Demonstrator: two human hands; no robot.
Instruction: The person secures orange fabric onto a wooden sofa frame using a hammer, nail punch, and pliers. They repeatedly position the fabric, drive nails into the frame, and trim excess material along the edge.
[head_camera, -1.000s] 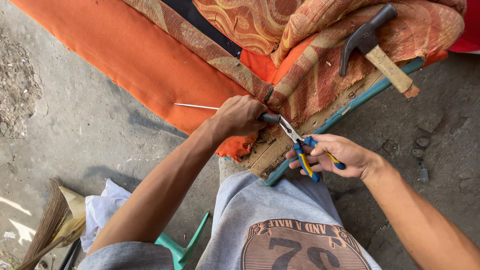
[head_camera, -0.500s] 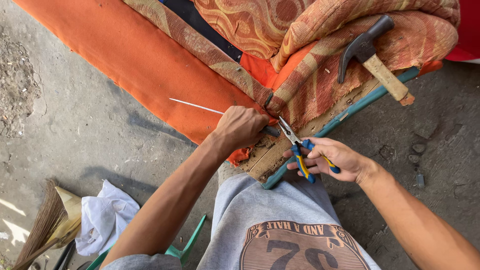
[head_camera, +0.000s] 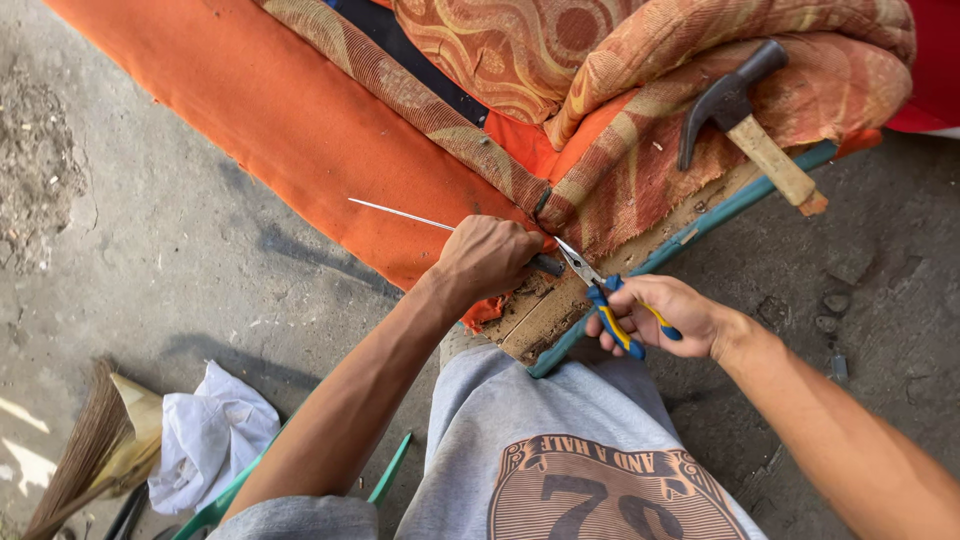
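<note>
Right hand (head_camera: 665, 315): fingers closed round the blue-and-yellow handles of needle-nose pliers (head_camera: 600, 290), nose pointing to 10 o'clock at the frame edge (head_camera: 545, 310), where orange fabric (head_camera: 300, 120) meets bare wood. Left hand (head_camera: 485, 260): fingers wrapped on a dark-handled tool with a thin metal shaft (head_camera: 400, 212) pointing to 10 o'clock. Hammer (head_camera: 745, 120) lies on the cushion at 2 o'clock. Judgement: grip low at the fastener, pull straight, and brace the fabric with the left hand.

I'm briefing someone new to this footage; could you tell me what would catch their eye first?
The orange upholstery fabric fills the upper frame. At centre, the right hand grips blue-and-yellow pliers at the wooden frame edge, beside the left hand. A hammer rests on the patterned fabric, upper right.
</note>
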